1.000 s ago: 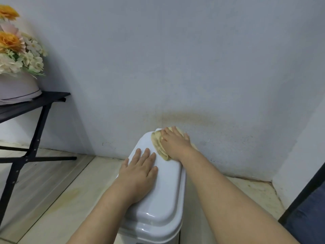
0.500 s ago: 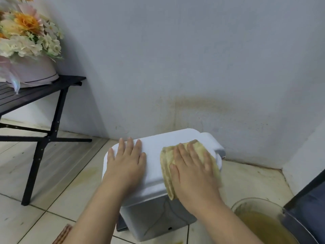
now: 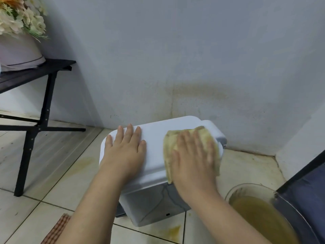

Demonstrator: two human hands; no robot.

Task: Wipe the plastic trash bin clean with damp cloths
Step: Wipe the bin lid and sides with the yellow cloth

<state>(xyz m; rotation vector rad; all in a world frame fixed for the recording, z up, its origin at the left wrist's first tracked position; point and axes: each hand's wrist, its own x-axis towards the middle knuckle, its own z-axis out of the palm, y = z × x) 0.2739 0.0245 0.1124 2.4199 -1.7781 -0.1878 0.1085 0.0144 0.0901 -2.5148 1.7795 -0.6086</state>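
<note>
Your left hand lies flat, palm down, fingers straight and close together, on the white rectangular plastic lid of the trash bin. It holds nothing and only steadies the bin.

Your right hand is also flat, fingers slightly apart, pressing a folded yellowish damp cloth onto the lid. The cloth sticks out past your fingertips and on the thumb side, and it hangs over the lid edge under your palm. The fingers are a bit blurred.

The bin sits on the tiled floor directly under both hands, and beyond your fingertips it is close to the grey wall.

Progress, as a judgement: you are on the lid top, early to middle of the task. The bare strip of lid between your hands looks white and clean. The patch under your left palm is hidden, so I cannot tell its state.

The bin's grey body, below your right wrist, shows thin dark lines, either dirt or a crack. It looks untouched, so the front, sides and base are probably left to do.

The round basin of murky yellow-brown water sits just outside your right forearm, handy for rinsing. Only one cloth is in view, and a yellow stain marks the floor below the bin.
</note>
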